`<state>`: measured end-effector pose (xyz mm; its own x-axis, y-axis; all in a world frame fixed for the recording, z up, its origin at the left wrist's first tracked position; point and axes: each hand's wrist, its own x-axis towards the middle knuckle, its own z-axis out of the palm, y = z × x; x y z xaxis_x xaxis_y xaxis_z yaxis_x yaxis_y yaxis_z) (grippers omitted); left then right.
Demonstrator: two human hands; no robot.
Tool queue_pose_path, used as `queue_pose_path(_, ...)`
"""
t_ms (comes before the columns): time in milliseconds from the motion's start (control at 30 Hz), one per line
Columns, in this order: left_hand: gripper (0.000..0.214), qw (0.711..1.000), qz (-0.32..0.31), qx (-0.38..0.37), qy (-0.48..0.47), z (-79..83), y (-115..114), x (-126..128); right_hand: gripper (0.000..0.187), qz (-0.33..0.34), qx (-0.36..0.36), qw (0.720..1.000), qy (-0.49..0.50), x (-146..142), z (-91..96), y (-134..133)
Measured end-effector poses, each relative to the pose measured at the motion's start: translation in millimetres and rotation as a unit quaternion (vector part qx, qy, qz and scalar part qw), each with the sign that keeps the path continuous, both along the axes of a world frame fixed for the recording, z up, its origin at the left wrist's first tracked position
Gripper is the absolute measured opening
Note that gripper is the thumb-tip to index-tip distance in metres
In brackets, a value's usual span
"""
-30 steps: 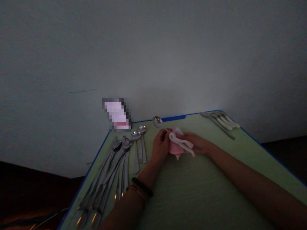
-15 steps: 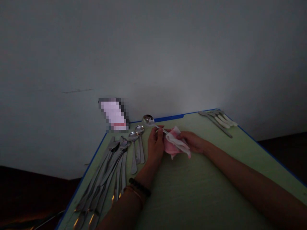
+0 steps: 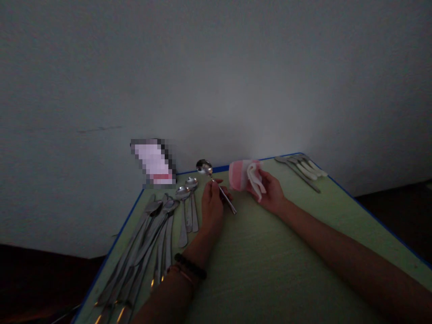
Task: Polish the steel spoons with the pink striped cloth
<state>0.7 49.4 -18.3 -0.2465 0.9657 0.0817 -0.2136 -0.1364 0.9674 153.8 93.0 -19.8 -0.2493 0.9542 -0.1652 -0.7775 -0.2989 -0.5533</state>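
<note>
My left hand is closed around the handle of a shiny metal spoon. The spoon's bowl points up and away to the left, and its handle end sticks out on the right side of the hand. To the right, my right hand grips a pink and white cloth, part of it folded over the fingers. The cloth is apart from the spoon. Just left of my left hand, several small spoons lie on the green table.
A pile of long metal cutlery lies along the table's left side. At the far right lie several pieces with white handles and a metal one beside them. A pixelated phone-like object leans against the grey wall behind.
The cloth was around the spoon's handle. My right hand has drawn it off and lifted it up and away, leaving the handle bare. My left hand still holds the spoon, now tilted more steeply.
</note>
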Motion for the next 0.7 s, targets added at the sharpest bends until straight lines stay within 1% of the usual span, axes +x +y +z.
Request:
queue_pose_path(33, 0.029, 0.999, -0.028, -0.012, 0.017, 1.5, -1.8, 2.0, 0.017, 0.011, 0.004, 1.0, 0.011, 0.6, 0.0, 0.4)
queue_pose_path(100, 0.029, 0.996, -0.065, -0.031, 0.048, 3.7, -4.8, 5.9, 0.017, 0.024, -0.001, 1.0, 0.018, 0.8, -0.1, 1.0)
queue_pose_path(167, 0.026, 0.994, -0.082, -0.043, 0.056, 4.5, -6.4, 8.5, 0.017, 0.008, -0.014, 1.0, 0.019, 0.0, 0.6, 1.0)
queue_pose_path(267, 0.023, 0.993, -0.094, -0.058, 0.041, 3.2, -6.6, 9.5, 0.018, -0.026, -0.027, 0.999, 0.025, -1.1, 3.8, -0.3)
queue_pose_path(333, 0.021, 0.992, -0.107, -0.052, 0.05, 2.0, -7.1, 9.2, 0.019, -0.035, -0.026, 0.998, 0.034, -0.7, 5.6, -1.8)
queue_pose_path(433, 0.022, 0.986, -0.13, -0.016, 0.105, 1.5, -9.4, 9.1, 0.021, -0.034, -0.007, 0.999, 0.035, 1.5, 5.1, -3.7)
queue_pose_path(533, 0.028, 0.973, -0.14, -0.002, 0.182, 2.8, -11.1, 9.0, 0.023, 0.006, 0.018, 1.0, 0.002, 3.6, 3.4, -5.2)
queue_pose_path(633, 0.031, 0.947, -0.151, -0.013, 0.283, 4.4, -10.5, 8.0, 0.024, 0.072, 0.012, 0.997, -0.022, 3.2, 3.3, -6.4)
queue_pose_path(700, 0.035, 0.933, -0.159, -0.021, 0.322, 5.0, -9.6, 7.4, 0.022, 0.105, 0.02, 0.994, -0.025, 1.5, 3.6, -6.4)
